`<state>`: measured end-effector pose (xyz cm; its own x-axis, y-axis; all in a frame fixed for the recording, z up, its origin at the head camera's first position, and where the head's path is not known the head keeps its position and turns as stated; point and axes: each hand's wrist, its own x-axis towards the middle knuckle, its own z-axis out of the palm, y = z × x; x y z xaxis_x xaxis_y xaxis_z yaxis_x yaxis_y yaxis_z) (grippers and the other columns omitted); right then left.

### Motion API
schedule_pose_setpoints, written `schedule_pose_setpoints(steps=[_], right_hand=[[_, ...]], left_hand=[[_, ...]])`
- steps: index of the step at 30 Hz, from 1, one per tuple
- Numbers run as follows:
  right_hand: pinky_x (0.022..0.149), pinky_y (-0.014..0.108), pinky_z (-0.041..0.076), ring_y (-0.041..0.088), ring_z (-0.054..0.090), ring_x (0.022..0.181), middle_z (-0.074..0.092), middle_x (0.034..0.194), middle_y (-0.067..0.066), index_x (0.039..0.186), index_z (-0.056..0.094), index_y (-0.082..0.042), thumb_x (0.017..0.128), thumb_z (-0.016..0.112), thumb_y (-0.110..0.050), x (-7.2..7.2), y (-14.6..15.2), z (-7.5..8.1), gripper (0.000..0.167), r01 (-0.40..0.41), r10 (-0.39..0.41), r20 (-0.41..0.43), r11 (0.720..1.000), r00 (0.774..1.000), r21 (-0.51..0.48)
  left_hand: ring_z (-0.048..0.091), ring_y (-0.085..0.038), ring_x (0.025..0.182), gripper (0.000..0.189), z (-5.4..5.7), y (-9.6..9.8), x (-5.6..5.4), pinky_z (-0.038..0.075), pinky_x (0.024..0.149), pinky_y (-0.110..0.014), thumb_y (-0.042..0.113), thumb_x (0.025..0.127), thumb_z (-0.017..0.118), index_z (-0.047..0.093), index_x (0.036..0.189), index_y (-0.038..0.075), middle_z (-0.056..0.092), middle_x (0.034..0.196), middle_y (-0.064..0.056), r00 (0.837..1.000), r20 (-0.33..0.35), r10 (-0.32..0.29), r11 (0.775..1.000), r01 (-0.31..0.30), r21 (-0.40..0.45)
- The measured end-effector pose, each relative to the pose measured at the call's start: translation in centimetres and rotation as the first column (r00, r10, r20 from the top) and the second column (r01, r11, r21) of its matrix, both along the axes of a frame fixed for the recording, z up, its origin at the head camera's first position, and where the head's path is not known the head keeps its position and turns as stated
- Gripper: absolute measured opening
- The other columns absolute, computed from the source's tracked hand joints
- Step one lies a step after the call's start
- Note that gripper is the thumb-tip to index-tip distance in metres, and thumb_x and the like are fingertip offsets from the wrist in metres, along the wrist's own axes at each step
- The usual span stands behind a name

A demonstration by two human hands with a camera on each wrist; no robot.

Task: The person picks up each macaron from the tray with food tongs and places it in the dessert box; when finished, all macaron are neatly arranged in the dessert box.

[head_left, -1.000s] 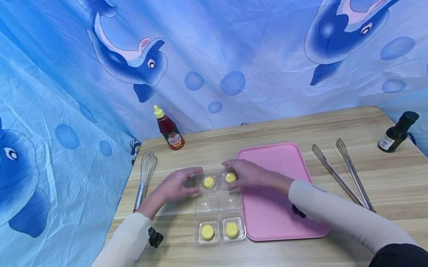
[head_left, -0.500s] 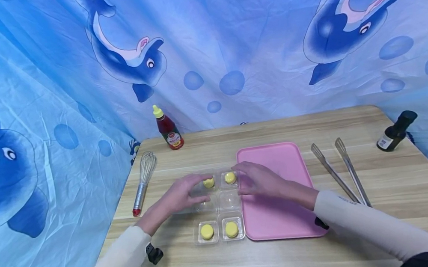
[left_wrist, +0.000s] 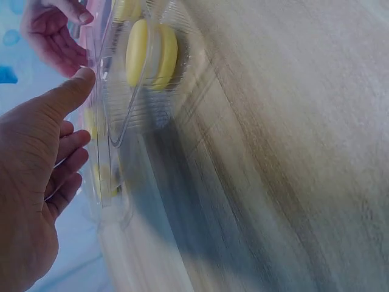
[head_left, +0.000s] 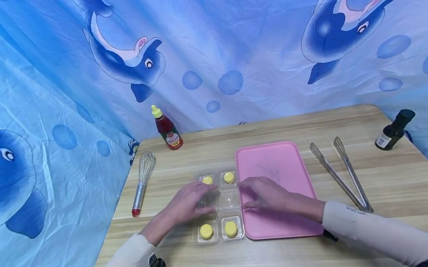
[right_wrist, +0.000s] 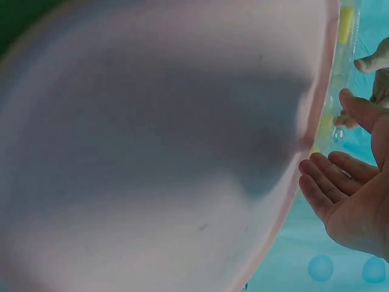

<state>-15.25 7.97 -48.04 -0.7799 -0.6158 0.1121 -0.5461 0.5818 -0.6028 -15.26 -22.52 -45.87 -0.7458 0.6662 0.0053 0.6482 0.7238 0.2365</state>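
Observation:
A clear plastic macaron box (head_left: 228,201), divided into several compartments, lies on the table. Yellow macarons sit in its near end, one left (head_left: 206,232) and one right (head_left: 231,229), and in its far end. The far left macaron (head_left: 207,179) is partly covered by my left hand (head_left: 189,202), which is at the box's left side with fingers spread. In the left wrist view its thumb and fingers lie along the clear plastic; whether they touch is unclear. My right hand (head_left: 268,192), fingers extended, is over the pink tray (head_left: 270,158) by the box's right edge.
A whisk (head_left: 143,181) lies at the left, below a red sauce bottle (head_left: 168,131). Metal tongs (head_left: 342,177) lie spread right of the tray. A dark bottle (head_left: 393,131) stands near the table's right edge. A blue dolphin curtain (head_left: 269,59) hangs behind.
Both hands have moved from the box's far end toward its middle. The right hand has drawn off the far right macaron to the right, over the tray.

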Motion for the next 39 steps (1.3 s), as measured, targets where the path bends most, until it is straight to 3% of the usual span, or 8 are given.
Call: schedule_pose_setpoints(steps=[9,14,18,26,29,34,39], right_hand=[[0.108,0.046,0.055,0.026,0.069,0.117,0.074,0.127,0.010,0.137,0.069,-0.003,0.081,0.094,-0.025,0.4,-0.6,-0.7,0.065,0.029,-0.029,-0.006,0.999,1.000,-0.026],[0.108,0.047,0.055,0.027,0.069,0.117,0.074,0.126,0.011,0.135,0.069,-0.001,0.081,0.094,-0.025,0.7,-0.7,-0.8,0.064,0.056,-0.056,-0.011,0.998,0.998,-0.035],[0.108,0.048,0.055,0.029,0.069,0.118,0.074,0.128,0.014,0.135,0.068,0.000,0.081,0.094,-0.025,0.9,-0.8,-0.9,0.065,0.069,-0.070,-0.019,0.997,0.997,-0.040],[0.112,0.051,0.052,0.032,0.067,0.124,0.072,0.132,0.015,0.136,0.067,0.001,0.081,0.094,-0.024,1.0,-0.8,-1.0,0.066,0.073,-0.076,-0.040,0.995,0.996,-0.064],[0.113,0.051,0.051,0.032,0.066,0.127,0.071,0.135,0.015,0.138,0.067,0.000,0.081,0.093,-0.022,1.1,-0.7,-0.9,0.066,0.078,-0.079,-0.013,0.994,0.997,-0.080],[0.109,0.050,0.054,0.032,0.067,0.124,0.069,0.138,0.014,0.141,0.065,-0.002,0.082,0.093,-0.021,1.2,-0.5,-0.5,0.067,0.102,-0.098,0.038,0.985,0.995,-0.139],[0.101,0.048,0.059,0.032,0.070,0.116,0.070,0.137,0.014,0.143,0.063,-0.003,0.086,0.090,-0.016,1.4,-0.1,0.1,0.064,0.088,-0.086,0.016,0.969,0.996,-0.230]], left_hand=[[0.058,-0.025,0.135,0.070,-0.1,0.4,0.2,0.039,0.123,-0.050,0.049,0.092,0.082,0.060,0.150,0.016,0.066,0.145,-0.002,1.000,-0.001,-0.004,1.000,0.004,-0.019],[0.058,-0.026,0.136,0.071,-0.1,0.6,0.2,0.044,0.119,-0.050,0.050,0.092,0.081,0.060,0.150,0.017,0.065,0.146,-0.002,1.000,0.005,0.000,1.000,0.000,-0.027],[0.057,-0.029,0.136,0.071,-0.2,0.5,0.3,0.045,0.117,-0.053,0.049,0.091,0.082,0.060,0.150,0.016,0.065,0.147,-0.004,1.000,0.008,-0.002,1.000,0.002,-0.013],[0.059,-0.029,0.135,0.073,-0.1,0.6,0.5,0.039,0.122,-0.056,0.046,0.089,0.085,0.060,0.150,0.013,0.066,0.144,-0.004,1.000,0.004,0.001,0.999,-0.002,0.038],[0.058,-0.030,0.136,0.075,0.0,0.6,0.7,0.037,0.123,-0.058,0.044,0.088,0.086,0.059,0.150,0.012,0.065,0.145,-0.007,1.000,0.009,0.014,0.998,-0.015,0.064],[0.063,-0.025,0.127,0.085,0.0,0.9,1.1,0.052,0.111,-0.050,0.043,0.087,0.089,0.051,0.156,0.012,0.064,0.142,-0.009,0.999,0.000,0.041,0.987,-0.040,0.155],[0.066,-0.017,0.117,0.089,0.0,1.3,1.3,0.061,0.093,-0.038,0.037,0.084,0.092,0.048,0.158,0.015,0.060,0.141,-0.007,0.998,-0.011,0.061,0.957,-0.055,0.285]])
